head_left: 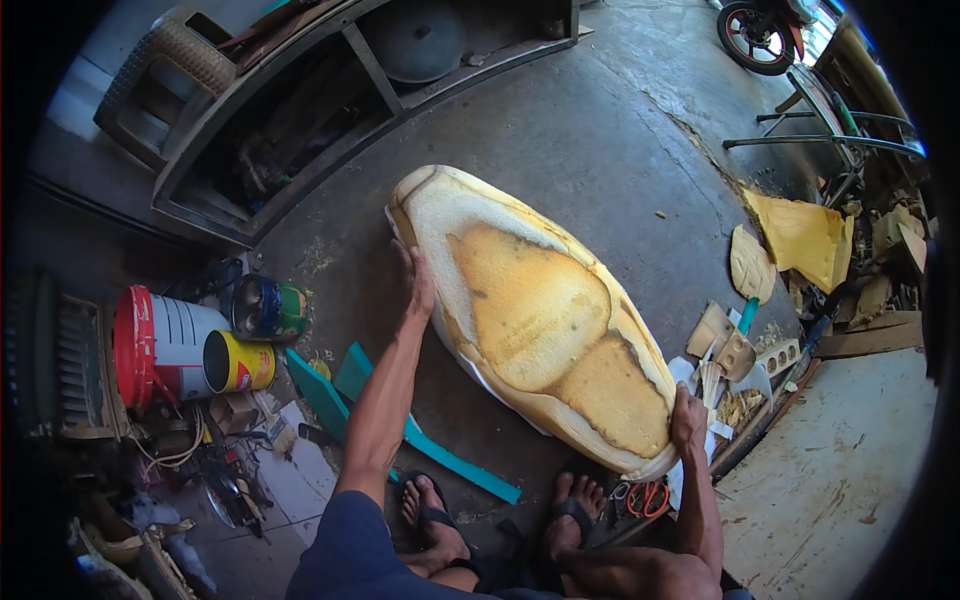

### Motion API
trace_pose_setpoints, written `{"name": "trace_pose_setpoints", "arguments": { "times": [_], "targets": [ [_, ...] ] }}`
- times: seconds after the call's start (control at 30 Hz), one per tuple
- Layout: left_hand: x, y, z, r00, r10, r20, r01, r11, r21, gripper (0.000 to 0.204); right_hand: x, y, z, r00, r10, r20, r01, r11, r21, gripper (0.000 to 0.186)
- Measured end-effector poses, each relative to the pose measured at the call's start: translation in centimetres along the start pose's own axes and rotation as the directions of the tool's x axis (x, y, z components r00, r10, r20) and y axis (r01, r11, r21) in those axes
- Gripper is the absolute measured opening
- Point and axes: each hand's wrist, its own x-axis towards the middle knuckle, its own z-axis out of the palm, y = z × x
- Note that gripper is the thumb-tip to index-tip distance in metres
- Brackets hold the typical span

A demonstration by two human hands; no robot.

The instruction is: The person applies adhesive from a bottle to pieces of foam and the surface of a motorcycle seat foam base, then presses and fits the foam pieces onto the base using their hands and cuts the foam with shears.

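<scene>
A long motorcycle seat foam (pixel 530 310), yellowed with brown-edged patches, lies diagonally in front of me, its narrower end near my right knee. A white layer shows along its lower left edge. My left hand (pixel 418 283) rests flat against its far left side, with the fingers stretched out. At the near right end, my right hand (pixel 688 420) has its fingers curled round the edge of the foam. The undersides of the foam and the right fingertips are hidden.
Teal strips (pixel 460 470) lie by my feet. Orange-handled scissors (pixel 648 498) sit near the foam's right end. Left are a red-lidded white bucket (pixel 190 335) and a yellow can (pixel 238 362). A low cabinet (pixel 370 70) stands behind; foam scraps and a yellow sheet (pixel 800 232) lie right.
</scene>
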Motion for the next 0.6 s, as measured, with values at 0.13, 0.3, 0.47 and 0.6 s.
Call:
{"name": "trace_pose_setpoints", "arguments": {
  "times": [0.13, 0.3, 0.47, 0.6],
  "targets": [
    [3.3, 3.6, -2.2, 0.938, -0.233, 0.258, 0.260, 0.963, -0.076, 0.094, -1.4, -1.1, 0.6, 0.992, 0.107, 0.062, -0.111, 0.992, 0.054, 0.080],
    [-0.5, 7.6, 5.8, 0.976, -0.217, 0.000, 0.203, 0.913, 0.355, 0.082, -4.5, -2.1, 4.5, 0.945, 0.124, 0.302, -0.227, 0.915, 0.334, 0.078],
    [-7.1, 8.9, 4.9, 0.989, -0.130, 0.065, 0.073, 0.829, 0.555, 0.087, -9.1, -3.5, 6.8, 0.850, -0.044, 0.525, -0.137, 0.944, 0.301, 0.070],
    [1.4, 8.4, 0.1, 0.861, 0.073, 0.504, 0.174, 0.888, -0.425, 0.089, -13.3, -7.6, 8.6, 0.464, -0.254, 0.849, -0.296, 0.858, 0.419, 0.072]
  ]
}}
